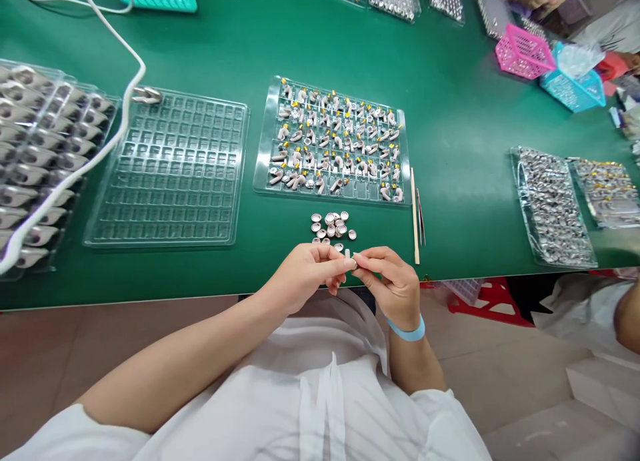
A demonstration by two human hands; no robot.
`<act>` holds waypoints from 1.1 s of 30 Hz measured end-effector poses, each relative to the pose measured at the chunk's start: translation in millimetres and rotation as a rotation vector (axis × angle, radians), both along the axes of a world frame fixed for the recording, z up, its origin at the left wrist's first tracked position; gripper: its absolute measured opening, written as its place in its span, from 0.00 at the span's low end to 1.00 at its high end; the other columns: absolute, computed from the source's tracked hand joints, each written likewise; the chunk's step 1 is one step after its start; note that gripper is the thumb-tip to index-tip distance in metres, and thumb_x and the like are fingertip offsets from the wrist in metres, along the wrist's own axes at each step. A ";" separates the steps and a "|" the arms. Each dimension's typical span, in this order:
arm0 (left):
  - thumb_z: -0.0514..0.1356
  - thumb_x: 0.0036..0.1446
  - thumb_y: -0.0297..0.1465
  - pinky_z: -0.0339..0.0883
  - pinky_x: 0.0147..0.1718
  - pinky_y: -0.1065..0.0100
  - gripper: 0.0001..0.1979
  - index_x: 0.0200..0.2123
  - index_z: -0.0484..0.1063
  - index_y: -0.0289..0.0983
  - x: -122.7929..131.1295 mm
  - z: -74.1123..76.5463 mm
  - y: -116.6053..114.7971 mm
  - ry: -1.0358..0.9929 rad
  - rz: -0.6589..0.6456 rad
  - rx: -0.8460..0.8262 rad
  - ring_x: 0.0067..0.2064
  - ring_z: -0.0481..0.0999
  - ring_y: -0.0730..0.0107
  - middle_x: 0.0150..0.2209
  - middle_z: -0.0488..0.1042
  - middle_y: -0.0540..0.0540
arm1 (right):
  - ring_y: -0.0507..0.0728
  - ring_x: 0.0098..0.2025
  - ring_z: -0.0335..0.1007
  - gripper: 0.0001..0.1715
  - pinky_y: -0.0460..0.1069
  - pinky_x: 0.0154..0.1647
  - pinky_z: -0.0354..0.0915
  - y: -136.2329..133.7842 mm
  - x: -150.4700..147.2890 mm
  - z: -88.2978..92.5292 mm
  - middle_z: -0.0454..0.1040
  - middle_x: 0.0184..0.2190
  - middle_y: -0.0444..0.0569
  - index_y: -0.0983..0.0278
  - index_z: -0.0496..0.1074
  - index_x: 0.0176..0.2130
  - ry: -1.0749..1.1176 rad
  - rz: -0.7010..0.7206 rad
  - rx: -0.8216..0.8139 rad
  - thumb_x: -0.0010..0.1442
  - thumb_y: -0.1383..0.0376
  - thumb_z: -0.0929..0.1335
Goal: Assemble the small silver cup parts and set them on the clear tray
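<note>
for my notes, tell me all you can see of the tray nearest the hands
The clear, plastic-looking tray is a rectangle with rounded corners, lying flat on the green table. Rows of compartments hold small pale curved pieces, many with yellow tips; the nearest row has a gap toward its right. Neither left hand nor right hand touches it.

A small, pale-grey piece [348, 253] is held in a pinch, its short, blunt stub showing, the rest hidden, material unclear.

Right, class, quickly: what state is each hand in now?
Left hand: closed, pinching a small pale part.
Right hand: closed, pinching at the same part.
</note>
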State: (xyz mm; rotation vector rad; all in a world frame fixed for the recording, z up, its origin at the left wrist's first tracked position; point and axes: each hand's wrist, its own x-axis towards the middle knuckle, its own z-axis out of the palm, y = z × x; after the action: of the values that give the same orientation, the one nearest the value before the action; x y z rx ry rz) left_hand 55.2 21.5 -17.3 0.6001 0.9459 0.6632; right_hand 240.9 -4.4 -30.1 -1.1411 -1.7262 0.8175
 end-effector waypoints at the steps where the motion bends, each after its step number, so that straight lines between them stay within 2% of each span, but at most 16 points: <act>1: 0.72 0.46 0.36 0.63 0.22 0.73 0.15 0.22 0.72 0.33 0.2 0.3 0.1 -0.015 0.005 -0.019 0.22 0.68 0.76 0.19 0.71 0.51 | 0.55 0.40 0.77 0.19 0.50 0.39 0.76 0.0 -0.4 0.4 0.78 0.40 0.47 0.53 0.78 0.49 -0.023 0.003 0.030 0.61 0.72 0.71; 8: 0.72 0.45 0.35 0.61 0.22 0.73 0.15 0.21 0.72 0.32 -0.1 1.4 0.2 -0.109 0.013 -0.146 0.21 0.67 0.78 0.19 0.71 0.50 | 0.56 0.41 0.77 0.24 0.51 0.39 0.77 1.0 -0.6 -0.2 0.78 0.41 0.50 0.54 0.74 0.54 -0.148 0.031 0.178 0.61 0.74 0.70; 20: 0.73 0.45 0.35 0.61 0.23 0.73 0.15 0.21 0.72 0.32 3.2 1.1 -1.6 -0.147 0.035 -0.201 0.22 0.68 0.78 0.21 0.72 0.49 | 0.57 0.41 0.79 0.30 0.51 0.39 0.79 -0.9 -2.8 -4.0 0.79 0.42 0.51 0.54 0.71 0.58 -0.198 -0.009 0.342 0.60 0.76 0.70; 33: 0.74 0.45 0.34 0.61 0.24 0.74 0.15 0.22 0.71 0.32 3.5 -2.1 -4.6 -0.223 0.085 -0.232 0.24 0.67 0.78 0.21 0.69 0.51 | 0.59 0.44 0.77 0.30 0.53 0.42 0.77 -3.8 -7.4 -7.3 0.77 0.45 0.52 0.54 0.68 0.61 -0.214 -0.056 0.331 0.63 0.74 0.68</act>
State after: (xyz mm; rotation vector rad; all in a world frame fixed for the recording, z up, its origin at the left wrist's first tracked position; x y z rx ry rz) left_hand 58.7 16.9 -19.4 0.2757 0.8279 0.6697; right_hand 233.4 -8.2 -37.3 -1.0722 -1.9092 0.3655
